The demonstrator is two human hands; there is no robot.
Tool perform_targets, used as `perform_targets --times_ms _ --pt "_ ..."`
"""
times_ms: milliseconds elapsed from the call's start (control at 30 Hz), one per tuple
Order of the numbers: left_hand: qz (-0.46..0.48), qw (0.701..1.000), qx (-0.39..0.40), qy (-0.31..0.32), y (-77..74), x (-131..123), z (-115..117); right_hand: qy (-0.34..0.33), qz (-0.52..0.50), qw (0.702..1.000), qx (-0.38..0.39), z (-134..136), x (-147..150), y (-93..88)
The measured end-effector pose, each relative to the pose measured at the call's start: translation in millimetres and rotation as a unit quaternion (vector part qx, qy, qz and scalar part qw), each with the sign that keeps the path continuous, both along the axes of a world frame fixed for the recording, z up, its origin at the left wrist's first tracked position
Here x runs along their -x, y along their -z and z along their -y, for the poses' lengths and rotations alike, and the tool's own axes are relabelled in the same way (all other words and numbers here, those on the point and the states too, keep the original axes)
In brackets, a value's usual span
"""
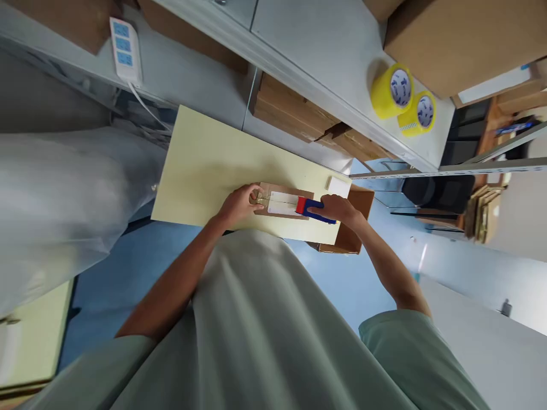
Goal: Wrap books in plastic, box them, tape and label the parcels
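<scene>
Small brown box [306, 193] lies flat on the pale yellow bench [205, 154], lengthwise between the hands, white paper [280, 196] on its upper face. Left hand [240, 204] at the box's left end, fingers curled against it, presumably to steady it; cannot tell whether they pinch anything. Right hand [337, 209]: fingers closed round the handle of a blue-and-red tape dispenser [314, 210], its red head over the box's right part; the lengthwise hold probably keeps the head in line with the box. White block [338, 186] sits just beyond the right hand, leaving little room on that side. Open carton [363, 202] below the bench's right end. Grey shelf [316, 51] along the far side carries two yellow tape rolls [391, 91]; large plastic bag [72, 188] crowds the bench's left end.
</scene>
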State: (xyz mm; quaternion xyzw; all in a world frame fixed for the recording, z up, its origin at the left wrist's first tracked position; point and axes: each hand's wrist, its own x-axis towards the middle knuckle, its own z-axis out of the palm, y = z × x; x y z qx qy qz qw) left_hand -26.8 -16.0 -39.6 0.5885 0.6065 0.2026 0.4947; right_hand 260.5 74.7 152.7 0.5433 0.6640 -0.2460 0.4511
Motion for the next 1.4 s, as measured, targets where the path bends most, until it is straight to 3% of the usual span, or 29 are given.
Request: perform_targets --times_ms 200,300,400,467,533,667,767,1000,1233,1400 --pt "-0.096 0.995 0.025 -0.027 -14.3 -3 11 0.012 -0.073 0.997 0.017 -5 -26 32.4" --pt "-0.166 0.985 -0.028 -0.032 -28.7 -18 20 0.008 -0.105 0.994 0.018 -7 -37 44.4" --pt "-0.201 0.975 -0.092 0.014 -37.1 -48 29 -0.004 -0.14 0.99 0.013 -8 -44 54.5" --pt "-0.201 0.972 -0.107 0.056 -33.8 -70 34 -0.013 -0.154 0.988 0.01 -9 -46 58.4" --pt "-0.208 0.971 -0.1 0.057 -23.6 -88 37 -0.021 -0.162 0.986 0.014 -9 -45 58.8" --pt "-0.228 0.971 -0.072 -0.024 1.8 -108 38 -0.026 -0.178 0.983 0.028 -11 -43 52.5" --pt "-0.238 0.966 -0.065 -0.078 11.8 -115 34 -0.023 -0.189 0.981 0.032 -12 -43 49.7" --pt "-0.249 0.963 -0.063 -0.083 9.0 -118 31 0.002 -0.224 0.973 0.052 -15 -60 47.2" --pt "-0.258 0.961 -0.054 -0.078 9.6 -115 29 0.057 -0.217 0.969 0.101 -34 -138 17.8" --pt "-0.257 0.962 -0.051 -0.081 5.7 -116 27 0.067 -0.172 0.979 0.092 -33 -149 39.3"
